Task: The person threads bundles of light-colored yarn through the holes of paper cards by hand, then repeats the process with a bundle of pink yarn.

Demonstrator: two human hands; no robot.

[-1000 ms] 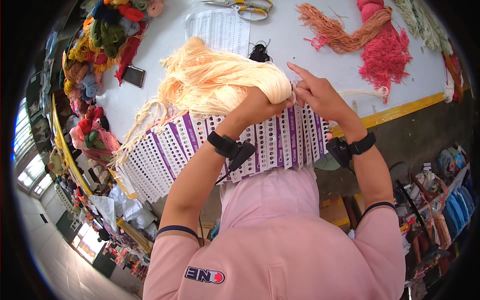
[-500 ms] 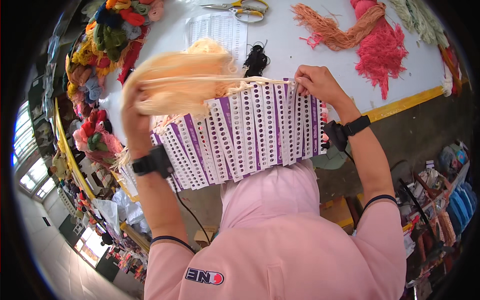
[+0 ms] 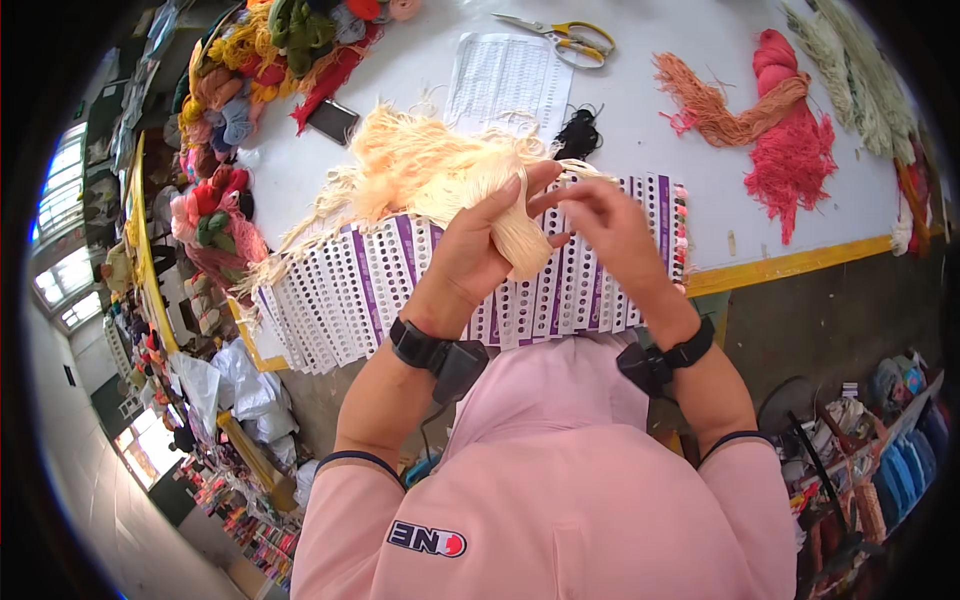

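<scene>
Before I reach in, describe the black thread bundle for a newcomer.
On the white table, find the printed sheet. By its lower right corner, beyond the punched cards, lies the small black thread bundle. Its colour sets it apart from the peach yarn to its left and the pink skein to its right.

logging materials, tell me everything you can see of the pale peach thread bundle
The pale peach thread bundle has many fine, soft-looking strands. Its tousled, fluffy part lies on the white table and along the upper edge of the punched cards; its smoother, paler end droops in the left hand. Whether the right hand touches it is unclear.
</scene>
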